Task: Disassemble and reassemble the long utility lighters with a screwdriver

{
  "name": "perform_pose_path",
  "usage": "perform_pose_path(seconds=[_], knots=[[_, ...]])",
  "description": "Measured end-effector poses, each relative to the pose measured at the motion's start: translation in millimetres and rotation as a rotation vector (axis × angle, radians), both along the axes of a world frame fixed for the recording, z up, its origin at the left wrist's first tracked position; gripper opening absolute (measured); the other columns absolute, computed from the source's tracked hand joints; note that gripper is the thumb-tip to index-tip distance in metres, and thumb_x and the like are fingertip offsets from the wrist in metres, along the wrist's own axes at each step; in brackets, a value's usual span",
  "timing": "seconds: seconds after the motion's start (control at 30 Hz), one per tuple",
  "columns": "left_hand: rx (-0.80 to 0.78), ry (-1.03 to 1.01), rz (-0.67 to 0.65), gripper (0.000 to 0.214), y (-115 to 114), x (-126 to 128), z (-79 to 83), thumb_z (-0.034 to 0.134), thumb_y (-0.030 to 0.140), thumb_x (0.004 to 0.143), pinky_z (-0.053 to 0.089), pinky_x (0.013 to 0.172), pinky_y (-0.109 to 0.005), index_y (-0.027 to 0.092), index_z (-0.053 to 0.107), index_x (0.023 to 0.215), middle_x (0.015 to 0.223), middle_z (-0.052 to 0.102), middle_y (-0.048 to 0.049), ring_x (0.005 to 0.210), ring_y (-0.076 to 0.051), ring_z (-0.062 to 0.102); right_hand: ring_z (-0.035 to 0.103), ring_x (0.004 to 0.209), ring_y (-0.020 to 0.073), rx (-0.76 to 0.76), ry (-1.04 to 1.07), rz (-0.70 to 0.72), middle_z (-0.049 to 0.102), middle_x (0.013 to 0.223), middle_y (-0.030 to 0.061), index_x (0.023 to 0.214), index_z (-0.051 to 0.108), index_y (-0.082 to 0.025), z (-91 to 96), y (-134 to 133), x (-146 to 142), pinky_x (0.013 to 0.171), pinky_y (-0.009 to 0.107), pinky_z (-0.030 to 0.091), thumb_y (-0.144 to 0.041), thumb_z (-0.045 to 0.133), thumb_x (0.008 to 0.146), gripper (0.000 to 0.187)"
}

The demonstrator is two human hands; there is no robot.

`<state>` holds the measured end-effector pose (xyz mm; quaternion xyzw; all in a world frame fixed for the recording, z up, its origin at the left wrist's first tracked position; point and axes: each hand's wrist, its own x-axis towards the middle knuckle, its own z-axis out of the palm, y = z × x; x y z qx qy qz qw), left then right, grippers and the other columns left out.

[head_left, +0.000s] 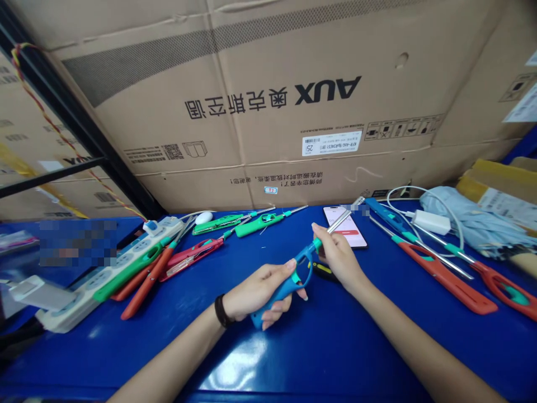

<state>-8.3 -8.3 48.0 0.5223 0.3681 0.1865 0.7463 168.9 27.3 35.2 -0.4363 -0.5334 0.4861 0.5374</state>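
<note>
Phone [346, 229]: flat on table [335, 347], centre rear.
Behind it: cardboard box [268, 101].
Right of it: three lighters [444, 277], charger [432, 222], bundled cloth [482, 224].
Left of it: two lighters [251, 221] side by side; farther left, more lighters [184, 257] beside power strip [104, 274].
In front of it: held lighter [289, 282], left hand [255, 294] around grip, right hand [338, 257] on tube.

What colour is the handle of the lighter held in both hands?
The lighter handle is blue, with a teal trigger; seen best in the head view.
</note>
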Motion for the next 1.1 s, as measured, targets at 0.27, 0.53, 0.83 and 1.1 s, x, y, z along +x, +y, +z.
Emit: perform_pose_path(seconds=[0.27,0.53,0.83,1.1], knots=[[0.133,0.096,0.014,0.056,0.2,3.9,-8.3,0.048,0.064,0.08,0.031,0.026,-0.012,0.01,0.057,0.069,0.037,0.051,0.0035,0.023,-0.005,0.04,0.021,0.04,0.0074,0.108,-0.19,-0.092,0.023,0.042,-0.0076,0.049,0.023,-0.023,-7.3,-1.4,-2.0,0.04,0.024,0.019,-0.047,0.045,0.082,0.046],[0.133,0.224,0.047,0.048,-2.5,3.9,-2.0,0.059,0.059,0.074,0.029,0.025,-0.011,0.014,0.05,0.06,0.033,0.047,0.0068,0.023,-0.005,0.041,0.022,0.041,0.0076,0.092,-0.216,-0.083,0.024,0.042,-0.0072,0.048,0.023,-0.023,-5.4,-4.2,-7.2,0.043,0.024,0.026,-0.042,0.043,0.08,0.043],[0.177,0.289,0.059,0.042,-6.2,0.5,8.1,0.065,0.051,0.072,0.032,0.025,-0.012,0.014,0.053,0.058,0.036,0.049,0.0059,0.024,-0.005,0.041,0.022,0.039,0.007,0.067,-0.102,-0.053,0.024,0.044,-0.0077,0.051,0.028,-0.023,-7.3,-11.4,-15.8,0.037,0.024,0.017,-0.046,0.044,0.08,0.04],[0.162,0.213,-0.003,0.044,-9.9,-0.6,11.3,0.063,0.052,0.075,0.034,0.025,-0.012,0.014,0.052,0.057,0.034,0.045,0.0071,0.024,-0.004,0.039,0.023,0.04,0.0069,0.095,-0.093,-0.06,0.026,0.046,-0.0075,0.055,0.036,-0.021,-12.3,-17.3,-19.9,0.037,0.022,0.018,-0.046,0.042,0.084,0.038]])
